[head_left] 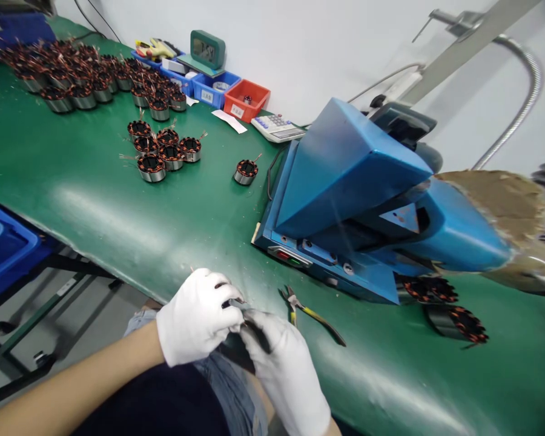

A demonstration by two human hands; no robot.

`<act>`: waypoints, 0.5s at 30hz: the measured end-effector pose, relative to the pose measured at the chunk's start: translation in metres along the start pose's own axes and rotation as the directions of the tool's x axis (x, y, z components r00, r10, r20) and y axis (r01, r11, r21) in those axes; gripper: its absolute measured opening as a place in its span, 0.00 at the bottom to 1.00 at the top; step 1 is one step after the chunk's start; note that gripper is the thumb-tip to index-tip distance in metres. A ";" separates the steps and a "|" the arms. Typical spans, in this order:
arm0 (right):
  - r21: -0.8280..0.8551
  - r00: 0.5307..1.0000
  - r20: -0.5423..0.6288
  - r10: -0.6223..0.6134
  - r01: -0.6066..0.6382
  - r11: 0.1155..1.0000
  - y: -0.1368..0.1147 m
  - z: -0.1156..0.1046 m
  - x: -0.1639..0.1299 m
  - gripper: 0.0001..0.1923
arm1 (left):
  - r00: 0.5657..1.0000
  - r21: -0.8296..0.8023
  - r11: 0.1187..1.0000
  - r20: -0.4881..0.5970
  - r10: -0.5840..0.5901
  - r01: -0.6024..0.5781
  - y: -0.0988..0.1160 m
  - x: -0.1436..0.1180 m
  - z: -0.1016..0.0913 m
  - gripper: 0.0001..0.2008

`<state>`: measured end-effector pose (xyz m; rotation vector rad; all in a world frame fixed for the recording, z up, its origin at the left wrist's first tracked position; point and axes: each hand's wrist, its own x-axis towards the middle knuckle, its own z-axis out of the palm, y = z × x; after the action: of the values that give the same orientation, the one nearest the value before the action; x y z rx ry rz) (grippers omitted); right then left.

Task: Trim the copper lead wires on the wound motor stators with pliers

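Observation:
In white gloves, my left hand (197,318) and my right hand (284,366) meet at the table's front edge, above my lap. Their fingers curl around a motor stator (257,335); only parts of its dark curved side show and the rest is hidden. Cutting pliers (311,312) with yellow-and-black handles lie on the green table just right of my hands. One stator (246,172) with copper windings stands alone farther back, and a small group of stators (170,154) is to its left.
A blue machine (345,175) takes up the right side, with two stators (456,323) beside its base. Many stators (82,94) crowd the back left. A calculator (277,128), a red bin (246,100), blue bins (209,91) and a clock (208,49) line the wall.

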<state>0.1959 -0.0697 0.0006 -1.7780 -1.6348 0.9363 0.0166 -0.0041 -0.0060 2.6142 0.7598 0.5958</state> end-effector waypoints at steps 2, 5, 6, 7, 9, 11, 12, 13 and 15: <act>-0.043 0.989 -0.086 -0.118 0.114 0.993 0.000 0.005 -0.002 0.10 | 1.000 0.010 1.000 0.011 -0.011 0.011 0.001 0.001 -0.001 0.04; 0.382 0.984 0.000 0.176 -0.162 0.910 -0.006 0.019 -0.005 0.14 | 1.000 0.004 1.000 0.005 -0.002 0.002 0.000 0.001 -0.001 0.04; 0.572 0.952 0.100 0.290 -0.294 0.766 -0.008 0.022 -0.005 0.16 | 1.000 0.003 1.000 0.003 0.001 -0.001 0.000 0.001 -0.001 0.04; 0.713 0.907 0.209 0.366 -0.397 0.578 -0.010 0.024 -0.006 0.17 | 1.000 0.001 1.000 0.003 0.000 0.000 0.000 0.001 0.000 0.03; 0.819 0.849 0.371 0.375 -0.490 0.299 -0.010 0.023 -0.006 0.18 | 1.000 -0.015 1.000 0.006 -0.009 0.009 -0.001 0.001 0.000 0.04; 0.766 0.841 0.433 0.326 -0.533 0.359 -0.006 0.017 -0.006 0.16 | 1.000 -0.042 0.999 0.012 -0.015 0.016 -0.001 0.002 0.000 0.04; 0.694 0.852 0.409 0.326 -0.522 0.495 -0.004 0.013 -0.006 0.14 | 1.000 -0.052 0.998 0.019 -0.017 0.018 -0.001 0.002 0.000 0.04; 0.588 0.885 0.329 0.331 -0.466 0.661 -0.001 0.011 -0.006 0.12 | 1.000 -0.059 0.998 0.022 -0.020 0.021 -0.001 0.002 -0.001 0.04; 0.275 0.971 0.045 0.234 -0.237 0.932 0.003 0.009 -0.007 0.06 | 1.000 -0.062 0.998 0.018 -0.025 0.026 -0.001 0.002 -0.001 0.04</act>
<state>0.1910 -0.0778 -0.0064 -1.7960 -1.2391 1.2214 0.0176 -0.0023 -0.0052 2.5460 0.7568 0.5798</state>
